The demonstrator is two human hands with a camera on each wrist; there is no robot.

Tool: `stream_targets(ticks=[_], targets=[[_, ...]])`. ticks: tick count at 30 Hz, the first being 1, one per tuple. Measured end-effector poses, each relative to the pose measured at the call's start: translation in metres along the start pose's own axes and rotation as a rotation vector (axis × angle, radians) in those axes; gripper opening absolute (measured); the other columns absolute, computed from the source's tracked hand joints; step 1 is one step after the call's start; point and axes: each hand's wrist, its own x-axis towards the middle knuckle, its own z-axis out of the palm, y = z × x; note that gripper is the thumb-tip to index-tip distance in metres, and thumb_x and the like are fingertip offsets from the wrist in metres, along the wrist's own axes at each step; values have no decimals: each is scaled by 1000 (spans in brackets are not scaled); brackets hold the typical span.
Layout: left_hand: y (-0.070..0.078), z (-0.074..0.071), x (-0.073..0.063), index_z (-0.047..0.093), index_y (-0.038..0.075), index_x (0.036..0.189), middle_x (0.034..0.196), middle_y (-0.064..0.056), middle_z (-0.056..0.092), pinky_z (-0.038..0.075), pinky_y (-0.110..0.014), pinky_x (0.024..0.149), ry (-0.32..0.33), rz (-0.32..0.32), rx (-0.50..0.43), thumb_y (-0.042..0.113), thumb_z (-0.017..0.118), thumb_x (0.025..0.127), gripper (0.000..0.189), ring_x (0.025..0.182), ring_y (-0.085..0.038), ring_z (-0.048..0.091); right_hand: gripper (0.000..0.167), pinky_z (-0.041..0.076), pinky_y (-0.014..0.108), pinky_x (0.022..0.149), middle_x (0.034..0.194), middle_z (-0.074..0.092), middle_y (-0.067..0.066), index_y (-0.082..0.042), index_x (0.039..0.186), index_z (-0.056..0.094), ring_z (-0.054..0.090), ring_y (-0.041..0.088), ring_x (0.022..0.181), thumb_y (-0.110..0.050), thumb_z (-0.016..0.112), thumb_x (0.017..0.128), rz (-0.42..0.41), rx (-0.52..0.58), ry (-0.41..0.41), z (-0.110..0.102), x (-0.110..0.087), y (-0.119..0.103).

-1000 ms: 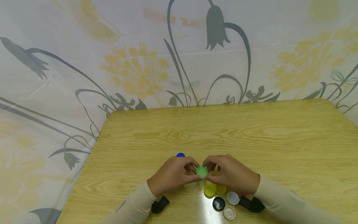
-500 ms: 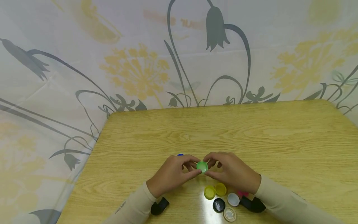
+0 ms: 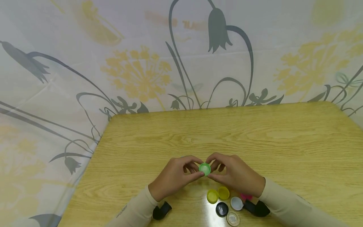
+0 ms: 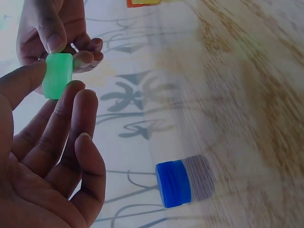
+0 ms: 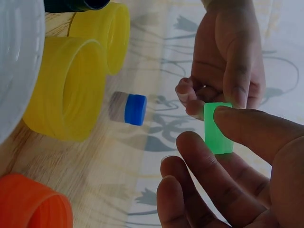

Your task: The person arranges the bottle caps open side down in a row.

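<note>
A green bottle cap (image 3: 204, 169) is held above the table between both hands, its open side facing the head camera. My left hand (image 3: 177, 172) pinches its left edge between thumb and fingers. From the other side, thumb and fingers of my right hand (image 3: 236, 172) pinch the right edge. In the left wrist view the green cap (image 4: 58, 76) shows its ribbed side, and a blue bottle cap (image 4: 173, 184) stands on the table beyond the left hand. That blue cap is almost wholly hidden behind the left hand in the head view.
Nearer me lie two yellow caps (image 3: 212, 196), a black cap (image 3: 222, 209), a white cap (image 3: 236, 203), a pale beige cap (image 3: 233, 218) and a pink cap (image 3: 246, 197), partly covered by the right wrist. The wooden table (image 3: 181, 132) ends at a flower-patterned cloth (image 3: 193, 63).
Both hands have lifted the green cap slightly, away from the yellow caps, and its opening now faces the head camera more. The blue cap has become hidden behind the left hand.
</note>
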Motion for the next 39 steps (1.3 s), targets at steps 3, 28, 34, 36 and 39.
stream_targets(ticks=[3, 28, 34, 36, 39], targets=[[0, 0, 0, 70, 19, 115, 86, 12, 73, 51, -21, 70, 5, -4, -4, 30, 74, 91, 26, 77, 3, 64, 29, 58, 27, 72, 91, 74, -8, -14, 114, 62, 67, -1, 80, -14, 76, 89, 1, 19, -10, -1, 0, -1], [0, 1, 0, 68, 19, 115, 88, 12, 72, 51, -22, 71, 21, -12, -20, 29, 76, 89, 29, 76, 2, 65, 26, 55, 26, 75, 91, 74, -3, -14, 121, 56, 69, 8, 81, -30, 61, 101, 76, 123, -68, -2, -1, -2], [-1, 2, 0, 69, 18, 114, 89, 11, 73, 51, -22, 71, 38, -10, -18, 27, 79, 87, 30, 76, 2, 64, 23, 55, 27, 76, 93, 75, -2, -15, 120, 56, 70, 12, 85, -29, 59, 102, 92, 144, -74, -3, -1, -3], [-1, 2, -1, 69, 17, 112, 90, 11, 73, 52, -22, 71, 42, -15, -22, 26, 79, 86, 29, 76, 2, 64, 21, 55, 27, 77, 94, 75, -1, -15, 120, 56, 71, 13, 86, -27, 58, 103, 93, 159, -76, -3, 0, -3], [-1, 1, 0, 69, 16, 111, 93, 9, 74, 53, -22, 71, 45, -16, -30, 25, 80, 86, 28, 77, 1, 65, 19, 55, 27, 76, 95, 75, 0, -15, 119, 57, 70, 14, 87, -26, 56, 104, 94, 182, -80, -3, 0, -2]])
